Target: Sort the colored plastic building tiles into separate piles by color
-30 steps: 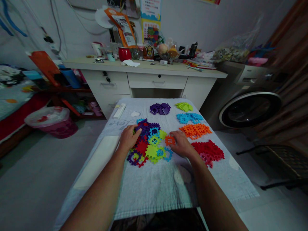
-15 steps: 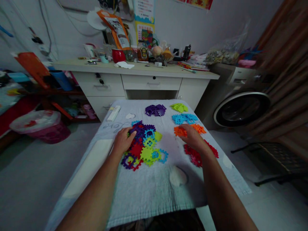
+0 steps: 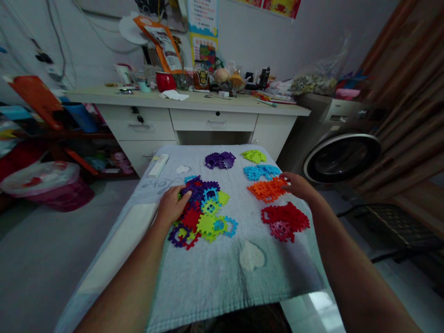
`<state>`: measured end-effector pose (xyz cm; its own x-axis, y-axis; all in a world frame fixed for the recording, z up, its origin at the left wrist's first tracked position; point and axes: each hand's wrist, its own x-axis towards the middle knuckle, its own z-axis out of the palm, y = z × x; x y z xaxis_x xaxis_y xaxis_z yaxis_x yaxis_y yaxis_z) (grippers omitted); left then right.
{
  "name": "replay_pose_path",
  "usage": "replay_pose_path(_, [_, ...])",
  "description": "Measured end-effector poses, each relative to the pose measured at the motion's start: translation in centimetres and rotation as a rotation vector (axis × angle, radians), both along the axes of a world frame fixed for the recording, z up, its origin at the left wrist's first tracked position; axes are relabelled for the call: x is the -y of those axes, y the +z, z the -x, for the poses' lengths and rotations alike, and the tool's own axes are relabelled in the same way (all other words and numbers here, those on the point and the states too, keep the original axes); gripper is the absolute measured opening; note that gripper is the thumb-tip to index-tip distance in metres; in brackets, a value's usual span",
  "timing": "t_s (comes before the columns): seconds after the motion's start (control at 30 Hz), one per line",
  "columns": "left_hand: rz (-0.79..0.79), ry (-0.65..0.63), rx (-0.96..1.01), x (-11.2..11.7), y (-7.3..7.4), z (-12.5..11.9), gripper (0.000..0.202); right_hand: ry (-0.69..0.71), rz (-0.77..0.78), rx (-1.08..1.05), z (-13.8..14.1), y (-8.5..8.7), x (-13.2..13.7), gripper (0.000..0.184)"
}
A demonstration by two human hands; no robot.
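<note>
A mixed heap of plastic interlocking tiles (image 3: 203,212) lies in the middle of a towel-covered table (image 3: 215,273). My left hand (image 3: 171,206) rests on the heap's left side with fingers curled over the pieces. Sorted piles lie to the right: purple (image 3: 219,160), lime green (image 3: 254,156), light blue (image 3: 261,172), orange (image 3: 268,189) and red (image 3: 285,218). My right hand (image 3: 300,186) lies flat at the right edge of the orange pile, fingers stretched toward it.
A white tube (image 3: 158,165) lies at the table's far left corner. Behind stands a cluttered desk with drawers (image 3: 211,121), a washing machine (image 3: 342,157) to the right, and a bin with a bag (image 3: 45,185) on the floor to the left.
My right hand carried an orange tile from beside the mixed heap over to the orange pile and now lies open at its right edge. My left hand stayed on the heap.
</note>
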<state>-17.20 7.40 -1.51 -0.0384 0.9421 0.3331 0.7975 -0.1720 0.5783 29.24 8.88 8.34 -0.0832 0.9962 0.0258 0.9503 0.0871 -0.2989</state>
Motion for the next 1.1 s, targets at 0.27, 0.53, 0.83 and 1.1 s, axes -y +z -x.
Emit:
replay_pose_path(0.27, [0.002,0.004,-0.016,-0.1,0.0,0.0,0.055,-0.039,0.009,0.048,0.0,-0.5,0.1,0.042])
replay_pose_path(0.53, [0.01,0.0,-0.038,-0.2,-0.2,0.1,0.057,0.059,-0.154,0.023,4.9,1.2,1.8,0.036])
replay_pose_path(0.83, [0.003,-0.004,-0.038,-0.1,-0.1,0.1,0.052,0.38,-0.089,-0.197,17.9,-3.2,4.4,0.039])
replay_pose_path(1.1, [-0.007,0.006,-0.033,0.0,0.0,-0.1,0.049,0.338,-0.137,-0.166,19.3,-7.4,3.6,0.037])
